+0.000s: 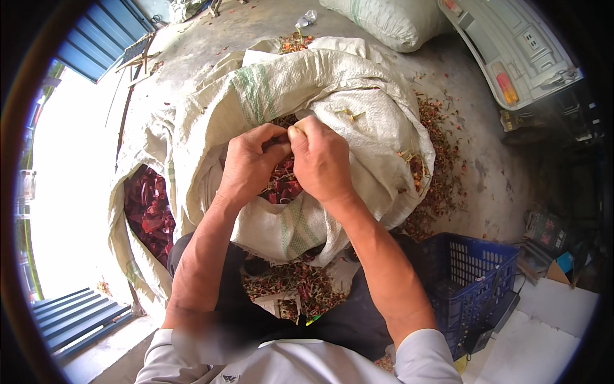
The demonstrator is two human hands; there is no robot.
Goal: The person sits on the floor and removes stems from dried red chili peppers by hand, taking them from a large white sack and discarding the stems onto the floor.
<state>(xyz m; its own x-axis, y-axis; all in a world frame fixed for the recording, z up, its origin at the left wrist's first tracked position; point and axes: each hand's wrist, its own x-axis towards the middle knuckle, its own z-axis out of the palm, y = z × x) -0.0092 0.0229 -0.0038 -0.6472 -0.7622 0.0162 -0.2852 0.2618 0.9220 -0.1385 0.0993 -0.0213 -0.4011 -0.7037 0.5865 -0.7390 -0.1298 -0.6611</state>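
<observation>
Dark red, glossy pieces (281, 189) lay in the mouth of a large white woven sack (384, 131), directly below a person's bare hands, which met over the opening. The left hand (248, 161) and the right hand (321, 159) came together at the fingertips, thumbs and forefingers bent inward; the curled fingers hid most of what was between them, and whether they gripped a piece could not be told. The sack's rim was rolled outward in thick folds marked with green stripes (254, 93), and a few pale stems (349, 115) rested on the cloth. Just beside it, on the person's left, a second open sack (116, 221) held more red pieces (151, 211). Red and brown stems and scraps (442, 176) littered the concrete floor (495, 169) along the sack's right side, and another heap of scraps (307, 285) lay between the person's dark-clad legs. A blue plastic crate (460, 313) stood near the right knee. Farther out, a bulging white sack (396, 22) sat close to the rear of a pale vehicle (527, 54), while a blue ribbed panel (105, 35) stood at the upper left.
</observation>
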